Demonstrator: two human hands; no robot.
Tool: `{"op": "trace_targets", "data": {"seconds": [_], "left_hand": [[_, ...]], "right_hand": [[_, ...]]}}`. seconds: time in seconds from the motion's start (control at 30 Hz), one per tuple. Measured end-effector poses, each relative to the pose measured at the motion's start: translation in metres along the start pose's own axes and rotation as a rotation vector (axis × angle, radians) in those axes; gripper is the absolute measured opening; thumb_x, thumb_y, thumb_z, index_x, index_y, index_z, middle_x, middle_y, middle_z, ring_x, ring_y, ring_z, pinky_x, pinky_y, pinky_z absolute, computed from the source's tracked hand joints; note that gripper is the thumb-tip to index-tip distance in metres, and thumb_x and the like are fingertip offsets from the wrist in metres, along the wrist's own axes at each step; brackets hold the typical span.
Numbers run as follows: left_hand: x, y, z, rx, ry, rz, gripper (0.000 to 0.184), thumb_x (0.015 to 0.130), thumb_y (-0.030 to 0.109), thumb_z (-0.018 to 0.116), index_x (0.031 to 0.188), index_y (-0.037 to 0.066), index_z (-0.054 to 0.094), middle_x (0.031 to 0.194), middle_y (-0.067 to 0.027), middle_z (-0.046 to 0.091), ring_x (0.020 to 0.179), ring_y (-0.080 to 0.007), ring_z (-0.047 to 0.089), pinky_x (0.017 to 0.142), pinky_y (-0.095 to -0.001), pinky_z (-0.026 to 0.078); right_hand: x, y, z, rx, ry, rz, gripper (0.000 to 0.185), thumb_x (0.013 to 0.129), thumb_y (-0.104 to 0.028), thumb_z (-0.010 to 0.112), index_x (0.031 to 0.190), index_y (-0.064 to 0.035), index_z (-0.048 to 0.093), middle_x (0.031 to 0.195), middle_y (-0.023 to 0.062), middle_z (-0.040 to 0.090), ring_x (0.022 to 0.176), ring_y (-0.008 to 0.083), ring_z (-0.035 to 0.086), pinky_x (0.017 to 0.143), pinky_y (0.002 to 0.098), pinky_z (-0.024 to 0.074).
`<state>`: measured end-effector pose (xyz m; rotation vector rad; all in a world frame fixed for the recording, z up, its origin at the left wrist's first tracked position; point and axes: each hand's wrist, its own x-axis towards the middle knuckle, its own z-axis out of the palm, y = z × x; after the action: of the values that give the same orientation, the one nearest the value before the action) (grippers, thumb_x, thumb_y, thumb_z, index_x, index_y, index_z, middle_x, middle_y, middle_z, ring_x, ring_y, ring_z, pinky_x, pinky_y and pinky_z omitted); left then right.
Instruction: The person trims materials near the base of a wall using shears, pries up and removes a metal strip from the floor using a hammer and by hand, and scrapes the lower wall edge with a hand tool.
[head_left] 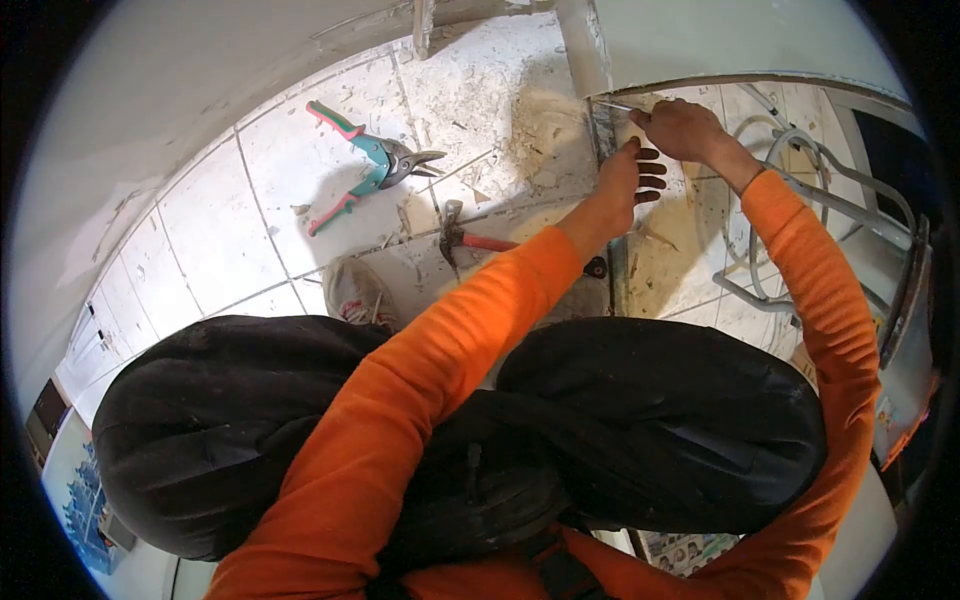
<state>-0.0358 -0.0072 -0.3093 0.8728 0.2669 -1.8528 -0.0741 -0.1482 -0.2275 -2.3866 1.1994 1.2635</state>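
Observation:
My right hand (680,130) is closed around a thin tool with a slim, pale metal shaft (612,105); the handle is hidden in the fist. The shaft points left to the bottom corner of the wall (583,50). Just below and left of it, my left hand (625,183) reaches over the floor strip, fingers spread and holding nothing. Tin snips (376,165) with green and red handles lie on the tiles to the left, jaws apart. Under my left forearm rests a hammer (485,243) with a red handle, partly covered by the sleeve.
White floor tiles (200,240) are littered with dust and chips. A dark gap (618,270) runs between two floor areas. At right stands a grey tubular metal frame (840,200). My shoe (355,290) is close to the hammer. A blue object (88,510) sits at lower left.

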Motion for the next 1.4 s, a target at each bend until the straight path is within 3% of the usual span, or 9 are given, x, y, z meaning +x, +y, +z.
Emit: {"op": "trace_targets", "data": {"seconds": [0.1, 0.3, 0.4, 0.5, 0.7, 1.1, 1.2, 1.3, 1.4], "left_hand": [[0.000, 0.002, 0.000, -0.005, -0.002, -0.009, 0.042, 0.115, 0.039, 0.036, 0.117, 0.006, 0.062, 0.100, -0.0103, 0.070, 0.086, -0.0227, 0.065, 0.081, -0.0408, 0.052], [-0.004, 0.008, 0.001, -0.011, 0.017, 0.000, 0.042, 0.115, 0.039, 0.037, 0.116, 0.006, 0.063, 0.099, -0.0102, 0.070, 0.086, -0.0230, 0.066, 0.081, -0.0409, 0.053], [-0.002, 0.007, -0.002, -0.012, 0.021, 0.006, 0.042, 0.115, 0.038, 0.037, 0.117, 0.005, 0.063, 0.100, -0.0104, 0.070, 0.087, -0.0233, 0.066, 0.082, -0.0413, 0.053], [0.001, 0.006, -0.003, -0.011, 0.014, 0.009, 0.042, 0.115, 0.038, 0.036, 0.118, 0.005, 0.063, 0.101, -0.0107, 0.070, 0.088, -0.0234, 0.066, 0.082, -0.0416, 0.053], [0.003, 0.008, -0.005, -0.008, 0.024, 0.002, 0.042, 0.115, 0.037, 0.035, 0.118, 0.005, 0.062, 0.101, -0.0108, 0.070, 0.088, -0.0236, 0.065, 0.083, -0.0417, 0.052], [-0.001, 0.014, -0.005, -0.018, 0.018, 0.003, 0.043, 0.116, 0.037, 0.035, 0.118, 0.005, 0.062, 0.101, -0.0106, 0.068, 0.089, -0.0238, 0.064, 0.084, -0.0425, 0.051], [-0.003, 0.016, -0.005, -0.013, 0.025, 0.016, 0.043, 0.115, 0.037, 0.035, 0.117, 0.004, 0.062, 0.100, -0.0107, 0.068, 0.089, -0.0239, 0.064, 0.085, -0.0427, 0.051], [-0.005, 0.018, -0.003, -0.009, 0.028, 0.023, 0.043, 0.115, 0.037, 0.035, 0.117, 0.004, 0.062, 0.100, -0.0109, 0.068, 0.089, -0.0241, 0.065, 0.084, -0.0429, 0.051], [-0.004, 0.017, -0.004, -0.011, 0.024, 0.012, 0.043, 0.115, 0.037, 0.035, 0.116, 0.004, 0.063, 0.100, -0.0111, 0.069, 0.089, -0.0243, 0.065, 0.084, -0.0430, 0.051]], "right_hand": [[0.012, 0.012, 0.019, -0.064, 0.147, 0.073, 0.072, 0.111, -0.056, 0.034, 0.127, 0.0038, 0.070, 0.129, 0.0269, 0.071, 0.121, 0.0438, 0.068, 0.106, 0.0516, 0.0523], [0.011, 0.021, -0.004, -0.035, 0.003, -0.113, 0.074, 0.110, -0.060, 0.036, 0.122, 0.0037, 0.072, 0.121, 0.0295, 0.073, 0.116, 0.0443, 0.070, 0.102, 0.0532, 0.0544], [0.011, 0.018, -0.005, -0.025, 0.031, -0.030, 0.076, 0.109, -0.063, 0.037, 0.120, 0.0032, 0.073, 0.118, 0.0296, 0.074, 0.114, 0.0441, 0.071, 0.101, 0.0531, 0.0545], [0.015, 0.020, 0.001, -0.036, 0.146, -0.076, 0.076, 0.110, -0.061, 0.037, 0.104, 0.0062, 0.072, 0.102, 0.0307, 0.073, 0.104, 0.0461, 0.070, 0.097, 0.0523, 0.0539], [0.010, 0.015, -0.014, -0.108, 0.063, -0.038, 0.077, 0.108, -0.065, 0.035, 0.121, 0.0000, 0.074, 0.120, 0.0273, 0.074, 0.117, 0.0429, 0.070, 0.103, 0.0526, 0.0533], [0.003, 0.005, -0.024, -0.167, 0.049, -0.041, 0.066, 0.108, -0.060, 0.042, 0.139, -0.0066, 0.067, 0.128, 0.0250, 0.072, 0.119, 0.0410, 0.069, 0.104, 0.0505, 0.0540], [-0.001, 0.003, -0.018, -0.149, 0.130, -0.071, 0.067, 0.108, -0.060, 0.044, 0.134, -0.0039, 0.069, 0.125, 0.0253, 0.073, 0.117, 0.0406, 0.071, 0.102, 0.0500, 0.0550], [0.008, 0.006, -0.005, -0.132, 0.155, -0.044, 0.075, 0.109, -0.062, 0.039, 0.101, 0.0036, 0.075, 0.105, 0.0268, 0.076, 0.104, 0.0421, 0.073, 0.095, 0.0508, 0.0565], [0.005, 0.006, 0.001, -0.153, 0.214, -0.067, 0.076, 0.110, -0.061, 0.039, 0.102, 0.0045, 0.075, 0.103, 0.0275, 0.076, 0.102, 0.0421, 0.074, 0.094, 0.0512, 0.0572]]}}
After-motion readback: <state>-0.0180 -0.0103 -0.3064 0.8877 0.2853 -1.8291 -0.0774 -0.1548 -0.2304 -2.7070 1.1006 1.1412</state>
